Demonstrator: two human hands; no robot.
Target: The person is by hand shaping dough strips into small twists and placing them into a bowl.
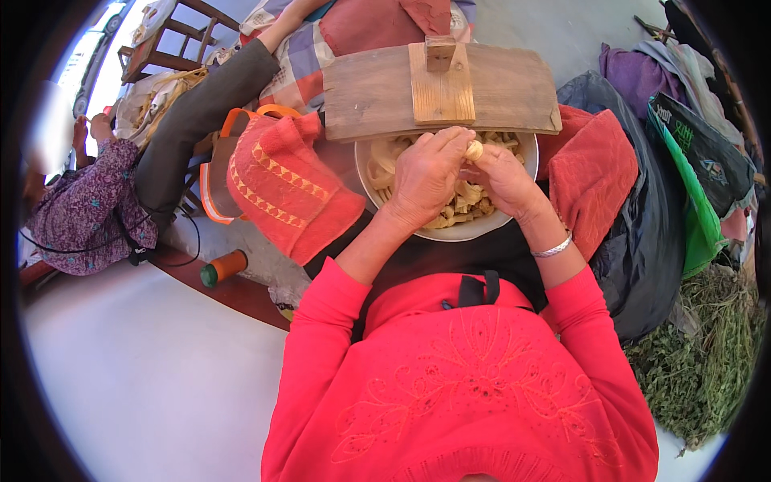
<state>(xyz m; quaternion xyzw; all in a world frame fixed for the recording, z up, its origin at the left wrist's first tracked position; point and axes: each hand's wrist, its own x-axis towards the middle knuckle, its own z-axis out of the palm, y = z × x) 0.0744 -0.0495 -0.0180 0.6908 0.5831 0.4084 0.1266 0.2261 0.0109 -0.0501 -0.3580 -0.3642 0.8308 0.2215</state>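
Observation:
In front of me, a white bowl [462, 235] holds pale, cream-coloured curled strips [466, 201] with darker brownish bits low down. My left hand [426, 175] is over the bowl's middle, its fingers closed round a small, pale yellow, rounded piece [474, 151]. From the other side my right hand [507, 177] grips the same piece, fingers bent and fingertips close to the left ones. What kind of food it is I cannot make out. A silver bracelet [554, 247] circles my right wrist. Just beyond my hands, a curved wooden board [361, 92] overhangs the bowl's far rim.
Red cloths [277, 181] lie on both sides of the bowl. An orange spool [225, 267] with a green end is at left, near a seated person in purple patterned clothing [88, 201]. Black plastic bags [634, 225] and dried green plants [699, 361] lie at right.

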